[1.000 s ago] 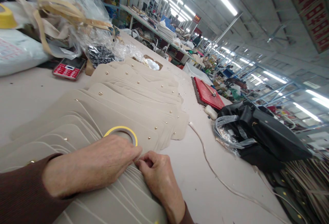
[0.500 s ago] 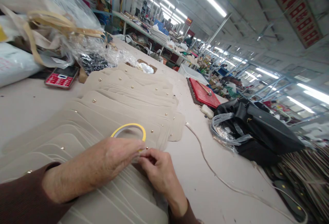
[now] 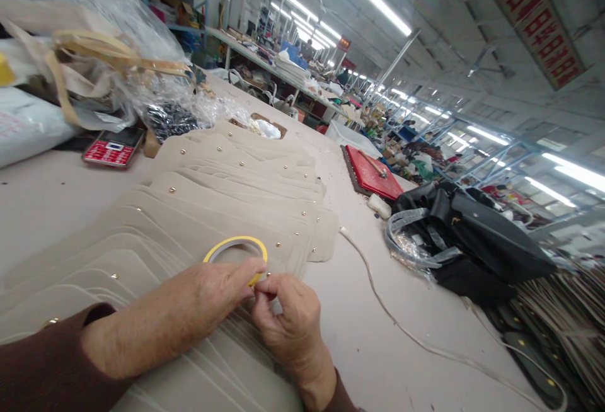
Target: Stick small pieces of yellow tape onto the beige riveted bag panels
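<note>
A narrow roll of yellow tape is gripped in my left hand, tilted above the beige pieces. Thumb and forefinger of my right hand are pinched together right at the roll's near edge; what lies between those fingertips is too small to make out. Below both hands spread overlapping layers of flat beige bag pieces, many carrying small gold-coloured studs. The lower part of the roll is hidden behind my left fingers.
To the right lie a red board with a hammer on it, black bags, a pale cord and stacked dark strips. At left, a red-keyed phone sits beside plastic wrapping.
The roll has tipped and dropped slightly, showing more of its yellow edge by the fingertips. My right hand has turned a little, its pinch staying beside the tape.
</note>
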Action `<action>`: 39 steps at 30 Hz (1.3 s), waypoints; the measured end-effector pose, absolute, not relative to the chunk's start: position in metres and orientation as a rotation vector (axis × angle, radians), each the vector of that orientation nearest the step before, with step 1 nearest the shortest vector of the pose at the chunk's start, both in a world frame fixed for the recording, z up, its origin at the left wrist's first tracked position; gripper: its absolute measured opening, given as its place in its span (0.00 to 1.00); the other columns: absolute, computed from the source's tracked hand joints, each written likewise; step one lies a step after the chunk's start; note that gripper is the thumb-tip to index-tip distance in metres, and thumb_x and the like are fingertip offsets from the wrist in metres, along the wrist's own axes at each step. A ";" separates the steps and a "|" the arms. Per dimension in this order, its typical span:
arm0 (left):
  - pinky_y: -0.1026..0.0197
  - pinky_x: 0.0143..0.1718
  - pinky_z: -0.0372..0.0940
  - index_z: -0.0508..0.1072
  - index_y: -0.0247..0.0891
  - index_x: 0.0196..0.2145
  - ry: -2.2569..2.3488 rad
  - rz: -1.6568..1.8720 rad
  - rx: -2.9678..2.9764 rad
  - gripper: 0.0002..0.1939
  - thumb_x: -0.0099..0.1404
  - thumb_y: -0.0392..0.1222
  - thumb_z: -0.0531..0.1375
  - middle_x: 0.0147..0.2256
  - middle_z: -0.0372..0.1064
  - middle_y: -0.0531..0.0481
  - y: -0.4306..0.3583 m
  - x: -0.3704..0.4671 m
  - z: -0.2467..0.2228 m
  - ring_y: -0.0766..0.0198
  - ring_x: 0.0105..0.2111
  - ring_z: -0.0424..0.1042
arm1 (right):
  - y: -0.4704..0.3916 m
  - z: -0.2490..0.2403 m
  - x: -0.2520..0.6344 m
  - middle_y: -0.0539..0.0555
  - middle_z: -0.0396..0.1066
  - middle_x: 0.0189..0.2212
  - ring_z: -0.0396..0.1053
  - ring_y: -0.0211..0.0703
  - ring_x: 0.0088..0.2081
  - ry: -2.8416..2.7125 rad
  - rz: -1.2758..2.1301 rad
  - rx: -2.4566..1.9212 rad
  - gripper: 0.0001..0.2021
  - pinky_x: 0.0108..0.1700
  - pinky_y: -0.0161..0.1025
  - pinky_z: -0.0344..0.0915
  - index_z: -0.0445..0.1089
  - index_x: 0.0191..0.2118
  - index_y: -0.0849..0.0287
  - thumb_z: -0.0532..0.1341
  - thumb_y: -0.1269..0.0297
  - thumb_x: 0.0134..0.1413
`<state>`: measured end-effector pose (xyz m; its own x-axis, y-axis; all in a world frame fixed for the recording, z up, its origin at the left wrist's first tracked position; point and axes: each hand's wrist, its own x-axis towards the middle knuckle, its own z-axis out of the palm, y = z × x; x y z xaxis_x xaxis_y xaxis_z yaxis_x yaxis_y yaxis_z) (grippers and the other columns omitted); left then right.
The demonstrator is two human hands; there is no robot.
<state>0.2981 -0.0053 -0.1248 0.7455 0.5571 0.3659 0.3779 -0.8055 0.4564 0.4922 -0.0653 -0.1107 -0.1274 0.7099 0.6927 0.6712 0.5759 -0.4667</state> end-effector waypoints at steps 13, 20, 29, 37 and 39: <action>0.57 0.29 0.55 0.65 0.42 0.35 0.677 0.979 2.715 0.15 0.74 0.26 0.47 0.31 0.66 0.52 -0.015 0.308 -0.110 0.60 0.27 0.64 | -0.062 -0.104 0.487 0.50 0.74 0.19 0.70 0.40 0.20 -1.080 0.956 -1.497 0.11 0.24 0.35 0.69 0.77 0.29 0.58 0.67 0.55 0.50; 0.56 0.31 0.61 0.71 0.41 0.38 0.976 0.499 2.790 0.15 0.70 0.23 0.53 0.33 0.72 0.50 -0.015 0.307 -0.107 0.55 0.31 0.73 | -0.050 -0.116 0.507 0.50 0.73 0.18 0.69 0.37 0.19 -0.816 1.171 -1.561 0.21 0.22 0.33 0.68 0.79 0.31 0.63 0.75 0.49 0.38; 0.57 0.34 0.69 0.77 0.39 0.41 1.102 0.004 2.664 0.19 0.68 0.20 0.52 0.36 0.76 0.44 -0.011 0.319 -0.091 0.54 0.32 0.76 | -0.052 -0.126 0.504 0.54 0.79 0.24 0.75 0.44 0.27 -1.333 0.819 -1.722 0.13 0.33 0.38 0.69 0.81 0.33 0.60 0.63 0.57 0.57; 0.55 0.40 0.72 0.77 0.38 0.41 1.100 0.006 2.641 0.16 0.70 0.23 0.54 0.38 0.77 0.44 -0.011 0.316 -0.097 0.54 0.37 0.78 | -0.047 -0.126 0.502 0.53 0.79 0.24 0.77 0.47 0.28 -1.502 0.552 -1.860 0.13 0.36 0.40 0.69 0.80 0.44 0.61 0.62 0.66 0.56; 0.51 0.43 0.74 0.78 0.38 0.42 1.110 -0.028 2.588 0.16 0.72 0.23 0.53 0.41 0.78 0.42 -0.011 0.317 -0.090 0.51 0.40 0.79 | -0.050 -0.128 0.507 0.49 0.75 0.21 0.74 0.47 0.25 -1.406 0.633 -1.857 0.17 0.33 0.39 0.69 0.78 0.49 0.62 0.64 0.62 0.55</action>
<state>0.3165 -0.0111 -0.0900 0.6970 0.7025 -0.1438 0.7088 -0.6448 0.2861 0.5065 -0.0496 -0.1275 0.2871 0.9572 0.0350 0.6082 -0.1540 -0.7787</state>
